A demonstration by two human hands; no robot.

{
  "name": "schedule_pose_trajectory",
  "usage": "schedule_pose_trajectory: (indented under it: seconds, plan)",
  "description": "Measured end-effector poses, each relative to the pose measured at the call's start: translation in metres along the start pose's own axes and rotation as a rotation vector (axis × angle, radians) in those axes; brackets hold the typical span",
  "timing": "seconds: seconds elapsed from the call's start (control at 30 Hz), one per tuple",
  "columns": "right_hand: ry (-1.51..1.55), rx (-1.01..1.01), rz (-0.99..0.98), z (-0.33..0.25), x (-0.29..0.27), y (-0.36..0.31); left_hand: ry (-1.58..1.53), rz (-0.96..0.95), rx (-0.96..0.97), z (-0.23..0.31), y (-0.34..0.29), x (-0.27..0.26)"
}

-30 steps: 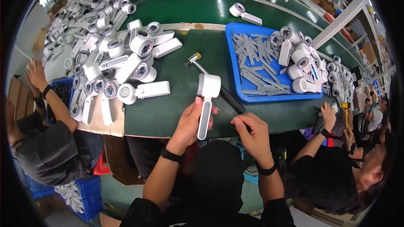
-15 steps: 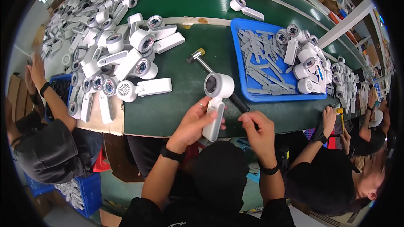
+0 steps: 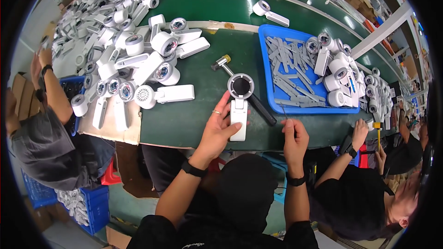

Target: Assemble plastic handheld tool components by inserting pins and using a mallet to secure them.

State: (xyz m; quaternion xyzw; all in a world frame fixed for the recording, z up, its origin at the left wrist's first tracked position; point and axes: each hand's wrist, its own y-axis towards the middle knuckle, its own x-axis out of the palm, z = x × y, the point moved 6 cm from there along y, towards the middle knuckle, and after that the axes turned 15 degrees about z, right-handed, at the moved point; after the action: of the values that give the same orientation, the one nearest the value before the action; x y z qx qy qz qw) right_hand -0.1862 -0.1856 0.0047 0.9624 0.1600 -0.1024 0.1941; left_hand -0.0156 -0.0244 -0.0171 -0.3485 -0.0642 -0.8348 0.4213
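Note:
My left hand is closed round the handle of a white handheld fan. The fan's round head, grey-rimmed with a dark centre, faces up. To the right, apart from the fan, my right hand pinches a thin dark sliver between thumb and forefinger; its kind is too small to make out. Beneath and beyond the fan, a hammer with a black handle and a yellow-tipped metal head lies slantwise on the green worktable. The fan head hides part of the hammer's shaft.
A blue tray on the right holds grey strips and several white fans. Many more fans are heaped on the left, some on cardboard. One fan lies on the far green belt. Co-workers sit on both sides.
The fan has turned in my left hand, its round face now upward and its handle straighter. My right hand has moved slightly right, and a thin sliver now shows at its fingertips.

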Motion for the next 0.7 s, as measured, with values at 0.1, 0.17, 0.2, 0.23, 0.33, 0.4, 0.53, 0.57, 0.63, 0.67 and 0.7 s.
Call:
schedule_pose_trajectory:
  seconds: [0.1,0.17,0.2,0.23,0.33,0.4,0.53,0.57,0.63,0.67,0.7]
  plan:
    - [0.024,0.09,-0.011,0.015,0.003,0.003,-0.011,0.053,-0.106,0.0,-0.001,0.001]
    - [0.025,0.065,-0.021,0.014,0.004,0.003,0.023,0.059,-0.148,-0.001,0.0,-0.002]
    - [0.018,0.04,-0.024,0.013,0.004,0.003,0.053,0.059,-0.197,-0.002,0.001,-0.001]
    - [0.025,0.04,-0.022,0.014,0.003,0.003,0.012,0.052,-0.187,0.003,0.0,0.004]
    - [0.053,0.016,-0.03,0.018,0.002,0.003,-0.17,-0.06,-0.185,0.013,-0.007,0.012]
    - [0.06,0.049,-0.068,0.019,0.006,0.002,-0.187,-0.081,-0.169,0.012,-0.002,0.003]
    - [0.185,0.219,-0.056,0.032,-0.009,0.001,0.023,-0.098,-0.22,0.014,-0.013,0.0]
    - [0.244,0.234,-0.061,0.034,-0.009,0.0,0.042,-0.107,-0.237,0.017,-0.018,-0.003]
    - [0.368,0.217,-0.095,0.02,-0.003,0.01,0.06,-0.113,-0.24,0.02,-0.024,-0.012]
    - [0.475,0.249,-0.09,0.011,-0.001,0.011,0.106,-0.177,-0.251,0.018,-0.027,-0.022]
    - [0.414,0.158,-0.16,-0.01,0.007,0.013,0.156,-0.235,-0.256,0.016,-0.03,-0.03]
